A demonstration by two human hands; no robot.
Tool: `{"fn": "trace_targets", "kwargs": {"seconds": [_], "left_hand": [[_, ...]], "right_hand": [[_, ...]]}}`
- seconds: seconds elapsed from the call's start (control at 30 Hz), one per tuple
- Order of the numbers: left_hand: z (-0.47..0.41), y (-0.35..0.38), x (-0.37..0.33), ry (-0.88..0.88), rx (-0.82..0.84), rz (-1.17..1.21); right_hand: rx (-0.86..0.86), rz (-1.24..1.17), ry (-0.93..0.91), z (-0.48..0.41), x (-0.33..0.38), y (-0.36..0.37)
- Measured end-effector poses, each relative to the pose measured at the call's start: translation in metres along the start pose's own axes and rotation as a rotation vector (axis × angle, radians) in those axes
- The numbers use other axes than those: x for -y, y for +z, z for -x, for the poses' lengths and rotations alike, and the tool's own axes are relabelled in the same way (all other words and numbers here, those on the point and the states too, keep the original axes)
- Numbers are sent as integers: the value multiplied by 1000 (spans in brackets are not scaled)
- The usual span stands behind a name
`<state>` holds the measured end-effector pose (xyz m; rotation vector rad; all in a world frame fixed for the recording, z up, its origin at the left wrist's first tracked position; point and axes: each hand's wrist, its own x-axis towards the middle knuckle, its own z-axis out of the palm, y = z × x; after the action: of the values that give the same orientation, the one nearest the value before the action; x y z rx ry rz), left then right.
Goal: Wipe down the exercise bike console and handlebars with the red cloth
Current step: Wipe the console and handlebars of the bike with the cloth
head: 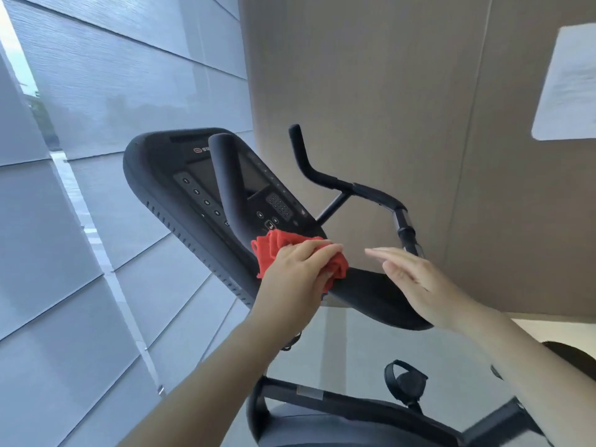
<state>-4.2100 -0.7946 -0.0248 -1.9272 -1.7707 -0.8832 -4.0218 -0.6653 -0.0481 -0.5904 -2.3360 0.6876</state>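
Left hand (296, 275): grip clamped on the bunched red cloth (279, 246), which was pressed where the near handlebars (380, 298) met the console's lower edge.
Right hand (419, 279): grip apart, fingers straight, holding nothing, just over the bar; contact could not be told.
Console (193, 188): beyond, keys and screen uncovered.
Step judged: wiping the junction.
Next move needed: a sweep up the console face.

**Tight squeeze around the console**

The near handlebar horn (225, 179) stands right in front of the console (193, 195), splitting its face into two strips. Left hand (296, 275) and bunched red cloth (277, 248) block the horn's base. There's open air between that and the right hand (412, 275), which covers part of the padded bar (364, 293). Far handlebar (325, 177) has free room all round, beige wall (403, 91) behind.
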Motion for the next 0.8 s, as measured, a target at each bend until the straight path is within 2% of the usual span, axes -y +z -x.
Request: {"fn": "trace_targets", "kwargs": {"seconds": [0.1,0.23,0.3,0.4,0.47,0.6,0.8], "left_hand": [[5,6,-9,13,-18,107],[8,4,-9,179,36,145],[7,0,1,170,27,6],[8,-10,20,-3,65,-201],[11,-11,25,-14,113,-158],[10,-13,18,14,62,-14],[30,-11,6,71,34,144]], "right_hand": [[-85,-26,55,17,2,-3],[-131,-39,99,35,14,0],[-152,-49,105,40,21,2],[-174,-76,111,41,36,8],[-167,-51,102,37,48,13],[-200,-42,82,27,63,19],[-262,-12,208,71,55,14]]}}
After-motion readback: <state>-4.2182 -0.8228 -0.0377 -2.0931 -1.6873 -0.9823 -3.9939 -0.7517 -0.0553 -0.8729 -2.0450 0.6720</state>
